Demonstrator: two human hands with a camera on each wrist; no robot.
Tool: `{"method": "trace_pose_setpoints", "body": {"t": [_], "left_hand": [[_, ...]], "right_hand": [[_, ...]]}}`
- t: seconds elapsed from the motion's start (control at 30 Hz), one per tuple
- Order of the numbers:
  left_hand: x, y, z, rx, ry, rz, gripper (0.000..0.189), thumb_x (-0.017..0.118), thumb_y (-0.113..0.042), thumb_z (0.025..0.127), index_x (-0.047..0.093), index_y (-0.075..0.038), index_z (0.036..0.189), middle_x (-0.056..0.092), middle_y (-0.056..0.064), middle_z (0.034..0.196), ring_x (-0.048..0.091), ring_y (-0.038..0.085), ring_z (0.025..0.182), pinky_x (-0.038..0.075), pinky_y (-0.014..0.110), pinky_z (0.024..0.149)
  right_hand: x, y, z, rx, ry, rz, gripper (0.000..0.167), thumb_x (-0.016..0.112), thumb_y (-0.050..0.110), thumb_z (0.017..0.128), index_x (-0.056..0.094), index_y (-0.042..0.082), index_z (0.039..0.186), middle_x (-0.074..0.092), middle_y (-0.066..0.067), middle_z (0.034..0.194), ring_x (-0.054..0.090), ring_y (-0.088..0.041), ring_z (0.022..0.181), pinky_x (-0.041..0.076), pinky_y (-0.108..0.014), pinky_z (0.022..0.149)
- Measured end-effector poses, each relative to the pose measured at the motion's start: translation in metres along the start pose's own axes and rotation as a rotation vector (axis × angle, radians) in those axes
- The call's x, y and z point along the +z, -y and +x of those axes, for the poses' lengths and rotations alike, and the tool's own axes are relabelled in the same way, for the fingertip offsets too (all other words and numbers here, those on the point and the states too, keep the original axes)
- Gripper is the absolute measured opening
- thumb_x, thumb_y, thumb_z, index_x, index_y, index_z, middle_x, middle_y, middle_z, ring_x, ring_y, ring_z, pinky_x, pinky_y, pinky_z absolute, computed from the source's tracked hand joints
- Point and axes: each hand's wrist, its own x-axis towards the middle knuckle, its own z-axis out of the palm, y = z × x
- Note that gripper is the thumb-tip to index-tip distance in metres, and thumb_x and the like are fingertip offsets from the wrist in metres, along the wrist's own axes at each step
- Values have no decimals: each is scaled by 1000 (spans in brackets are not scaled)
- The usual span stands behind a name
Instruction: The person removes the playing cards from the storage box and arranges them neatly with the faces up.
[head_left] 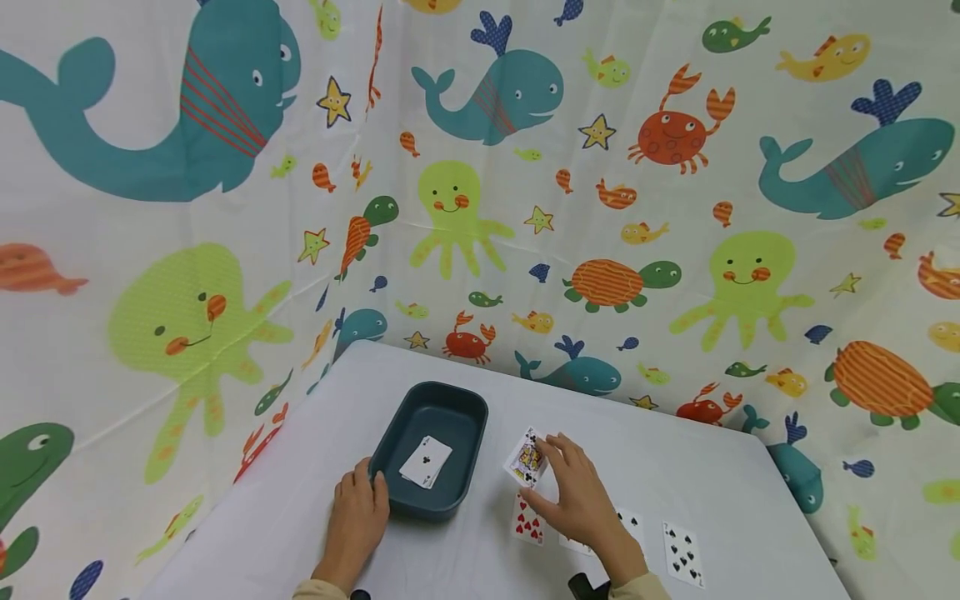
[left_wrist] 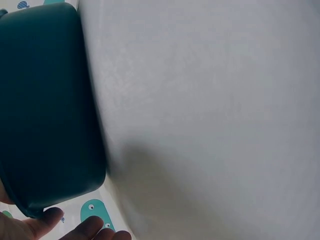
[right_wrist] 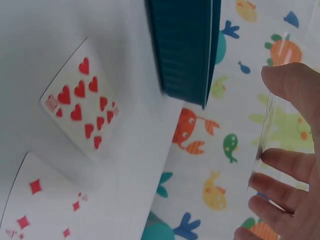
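My right hand (head_left: 577,492) pinches a clubs face card (head_left: 525,458) between thumb and fingertips, holding it tilted just above the table. Below that card lies a hearts card (head_left: 528,521), face up. A diamonds card (right_wrist: 37,200) shows in the right wrist view, partly cut off by the frame edge. My left hand (head_left: 358,521) grips the near left rim of a dark teal bin (head_left: 474,450), thumb and finger at its edge. Inside the bin sits a small stack of cards (head_left: 426,461), its top one marked with a club.
Two spades cards lie face up to the right, one (head_left: 630,523) partly behind my right forearm and another (head_left: 682,554) farther right. White cloth covers the table (head_left: 720,475). A curtain with sea animals (head_left: 510,208) hangs along the back and left sides.
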Motion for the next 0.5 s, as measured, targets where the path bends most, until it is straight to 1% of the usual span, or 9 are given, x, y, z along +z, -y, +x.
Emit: {"method": "trace_pose_setpoints", "body": {"t": [0.23, 0.5], "left_hand": [[0, 0, 0, -1, 5, 3, 45, 45, -17, 108, 42, 16, 138, 53, 39, 123, 51, 51, 116, 43, 63, 95], [1, 2, 0, 0, 3, -1, 44, 45, -17, 108, 42, 15, 139, 53, 39, 123, 51, 50, 116, 43, 63, 95]], "right_hand": [[-7, -18, -13, 77, -4, -30, 76, 82, 44, 85, 52, 16, 149, 48, -13, 152, 42, -39, 142, 37, -65, 109], [-15, -36, -27, 110, -13, -34, 76, 82, 43, 84, 53, 13, 147, 48, -15, 151, 42, -40, 141, 39, -66, 107]]}}
